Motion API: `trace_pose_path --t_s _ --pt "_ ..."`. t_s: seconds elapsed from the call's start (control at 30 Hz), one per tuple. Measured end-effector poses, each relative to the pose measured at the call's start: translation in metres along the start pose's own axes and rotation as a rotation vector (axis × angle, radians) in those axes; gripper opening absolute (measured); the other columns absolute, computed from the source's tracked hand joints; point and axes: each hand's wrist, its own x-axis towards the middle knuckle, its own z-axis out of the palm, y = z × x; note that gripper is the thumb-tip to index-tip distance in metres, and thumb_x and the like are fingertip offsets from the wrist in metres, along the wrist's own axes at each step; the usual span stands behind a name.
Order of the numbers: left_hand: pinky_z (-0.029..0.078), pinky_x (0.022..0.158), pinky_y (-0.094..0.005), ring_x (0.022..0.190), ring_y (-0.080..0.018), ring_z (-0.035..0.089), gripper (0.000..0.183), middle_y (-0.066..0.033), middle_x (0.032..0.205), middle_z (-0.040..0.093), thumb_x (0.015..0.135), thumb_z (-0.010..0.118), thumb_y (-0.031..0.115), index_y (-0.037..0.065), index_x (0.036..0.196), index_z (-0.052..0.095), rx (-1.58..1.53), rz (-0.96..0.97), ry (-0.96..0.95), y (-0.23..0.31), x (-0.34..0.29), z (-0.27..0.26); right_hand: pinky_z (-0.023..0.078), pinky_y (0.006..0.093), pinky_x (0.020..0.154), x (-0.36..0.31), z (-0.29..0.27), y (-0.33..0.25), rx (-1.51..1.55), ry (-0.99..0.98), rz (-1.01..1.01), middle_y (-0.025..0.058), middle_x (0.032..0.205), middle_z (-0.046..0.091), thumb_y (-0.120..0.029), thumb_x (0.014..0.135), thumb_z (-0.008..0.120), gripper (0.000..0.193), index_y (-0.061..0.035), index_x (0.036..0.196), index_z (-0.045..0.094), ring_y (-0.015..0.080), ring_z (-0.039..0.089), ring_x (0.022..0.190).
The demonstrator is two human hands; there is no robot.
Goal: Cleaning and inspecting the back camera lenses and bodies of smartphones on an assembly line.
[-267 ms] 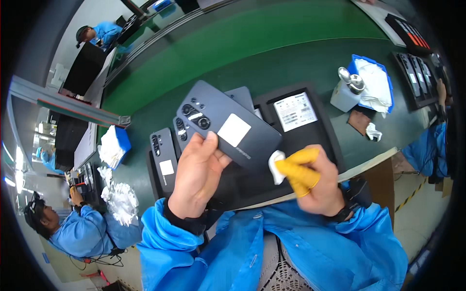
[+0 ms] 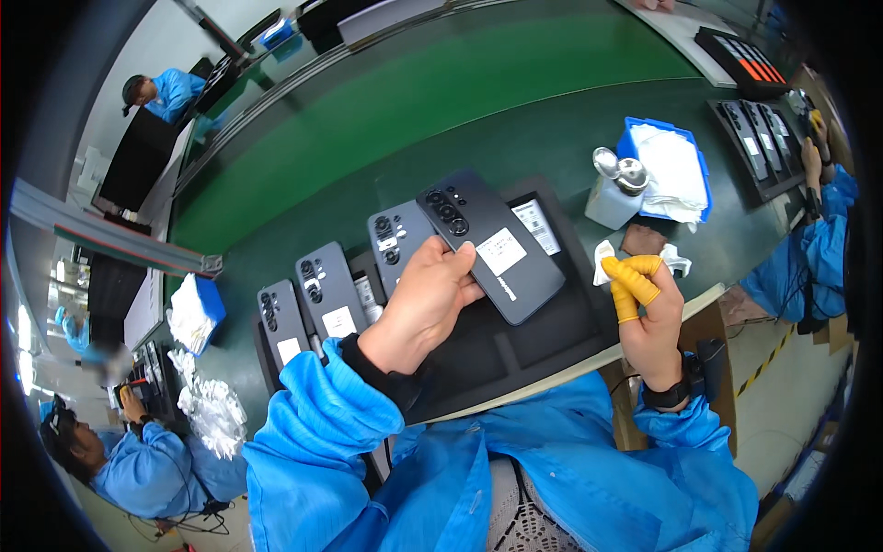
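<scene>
My left hand holds a dark grey smartphone by its left edge, thumb on the back. The phone is tilted over the right part of a black foam tray, its camera lenses and a white sticker facing up. Three similar phones sit in the tray to the left: one at the far left, one beside it, and one partly behind my left hand. Yellow finger cots cover fingers of my right hand, which pinches a small white wipe right of the tray, apart from the phone.
A pump bottle and a blue bin of white cloths stand behind my right hand. Another blue bin and crumpled plastic lie left. Co-workers sit at left and right; a phone tray is at the right.
My left hand has carried the phone rightward over the tray, uncovering the phones at left. My right hand with the wipe has drawn away from the phone to the right.
</scene>
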Motion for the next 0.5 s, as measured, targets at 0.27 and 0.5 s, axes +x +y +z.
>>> trace_pose_path --t_s 0.27,0.5 --pt "0.042 0.106 -0.0427 0.123 -0.0297 0.052 0.034 -0.0190 0.132 0.052 0.100 0.040 0.005 -0.006 0.132 0.041 0.134 0.025 -0.042 -0.003 0.025 0.018 0.042 0.0387 0.079 -0.004 -0.010 0.043 -0.359 -0.089 -0.052 0.0086 0.098 0.061 0.002 0.068 0.062 0.033 -0.0068 0.098 0.073 0.0284 0.055 0.090" --pt "0.040 0.106 -0.0384 0.123 -0.0268 0.052 0.035 -0.0187 0.131 0.053 0.096 0.049 0.005 -0.007 0.129 0.047 0.364 0.284 0.135 0.005 -0.027 0.009 0.043 0.0398 0.078 0.011 -0.035 0.041 -0.399 -0.255 0.004 0.0124 0.097 0.061 -0.003 0.065 0.066 0.025 -0.0003 0.089 0.072 0.0314 0.056 0.091"
